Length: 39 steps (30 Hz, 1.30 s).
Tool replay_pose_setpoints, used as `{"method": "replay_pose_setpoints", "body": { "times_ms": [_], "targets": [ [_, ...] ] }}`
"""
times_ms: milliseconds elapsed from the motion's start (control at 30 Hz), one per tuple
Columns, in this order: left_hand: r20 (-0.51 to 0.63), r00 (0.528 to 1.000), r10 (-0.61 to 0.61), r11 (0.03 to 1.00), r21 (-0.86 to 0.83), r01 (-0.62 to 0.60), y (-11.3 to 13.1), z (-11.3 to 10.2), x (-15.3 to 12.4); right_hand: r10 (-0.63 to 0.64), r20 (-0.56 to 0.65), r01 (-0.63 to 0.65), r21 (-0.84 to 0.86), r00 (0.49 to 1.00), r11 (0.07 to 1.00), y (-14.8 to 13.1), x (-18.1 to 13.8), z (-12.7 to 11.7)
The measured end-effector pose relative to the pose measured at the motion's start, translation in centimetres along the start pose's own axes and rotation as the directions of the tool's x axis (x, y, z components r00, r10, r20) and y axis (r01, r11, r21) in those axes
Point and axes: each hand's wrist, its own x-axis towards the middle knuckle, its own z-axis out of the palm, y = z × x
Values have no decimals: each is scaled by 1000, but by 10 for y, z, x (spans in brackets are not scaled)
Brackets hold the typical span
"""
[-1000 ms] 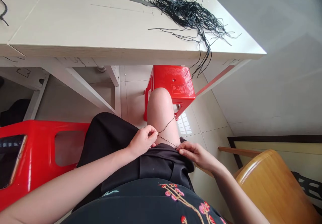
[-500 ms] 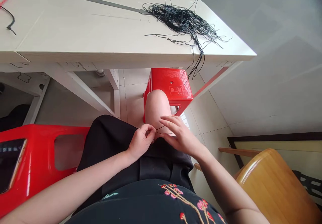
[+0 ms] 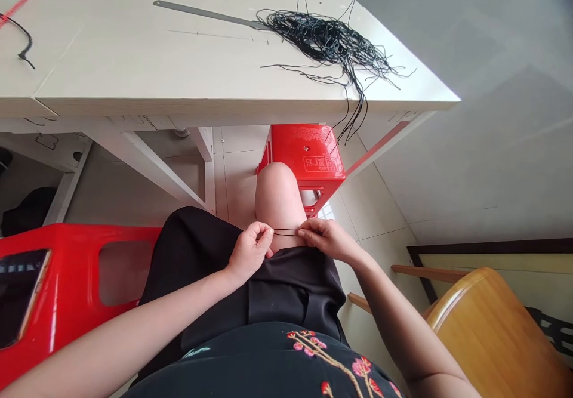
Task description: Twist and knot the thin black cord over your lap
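Note:
Thin black cord [image 3: 286, 229] runs in two strands between my hands, just over the bare knee. My left hand [image 3: 253, 250] pinches it between thumb and finger at the left end. At the right end, the fingers and thumb of my right hand [image 3: 326, 237] close on the same cord. Beyond them on the table, a tangled bundle of black cords [image 3: 329, 37] lies near the right corner, some ends hanging over the front edge. A flat grey metal strip [image 3: 203, 13] reaches partly under that bundle.
The white table [image 3: 147, 76] spans the view ahead. Beneath it stands a red stool [image 3: 304, 153]. A phone [image 3: 22, 293] lies on a red plastic stool [image 3: 74, 267] at left. To the right are a wooden chair [image 3: 496, 332] and a wall. Red cord [image 3: 24, 7] lies at the table's far left.
My right hand has gone from spread fingers to a pinch on the cord. The strands are now stretched straight between both hands. My left hand keeps its pinch.

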Motion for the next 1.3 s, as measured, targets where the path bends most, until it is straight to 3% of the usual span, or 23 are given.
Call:
{"method": "replay_pose_setpoints", "body": {
  "times_ms": [100, 267, 467, 600, 667, 733, 800, 867, 933, 1133, 1233, 1300],
  "targets": [
    [4, 1000, -16, 1000, -18, 16, -4, -1, 2, 70, -31, -69, 31, 997, 997, 14, 2, -15],
    [-26, 998, -52, 996, -77, 50, -1, 0, 2, 195, -164, -211, -87, 967, 974, 45, 11, -38],
    [-57, 990, -129, 982, -146, 119, 1, 1, 2, 248, -216, -282, -146, 945, 948, 86, 23, -54],
    [-65, 990, -127, 980, -165, 114, 1, 2, 2, 256, -347, -342, -216, 903, 914, 90, 24, -54],
    [-61, 990, -125, 979, -170, 113, 1, 2, 2, 215, -421, -336, -239, 881, 911, 76, 21, -44],
    [-57, 991, -120, 979, -174, 108, 1, 2, 2, 126, -433, -251, -246, 893, 936, 55, 18, -26],
    [-57, 993, -107, 979, -178, 96, 1, 2, 2, -66, -392, -42, -262, 918, 964, 33, 14, -6],
    [-57, 994, -98, 980, -179, 87, 0, 2, 2, -273, -371, 143, -342, 888, 929, 17, 11, 13],
    [-55, 994, -98, 980, -179, 86, 0, 3, 1, -403, -345, 225, -455, 848, 862, 11, 7, 24],
    [-59, 995, -78, 980, -187, 66, -2, 8, 4, -483, -302, 203, -636, 822, 744, 23, -1, 22],
    [-64, 996, -62, 981, -188, 49, -4, 13, 7, -456, -359, 126, -658, 814, 742, 29, -3, 16],
    [-58, 996, -70, 980, -188, 58, -5, 16, 7, -432, -449, 63, -633, 782, 772, 28, -4, 17]
  ]
}}
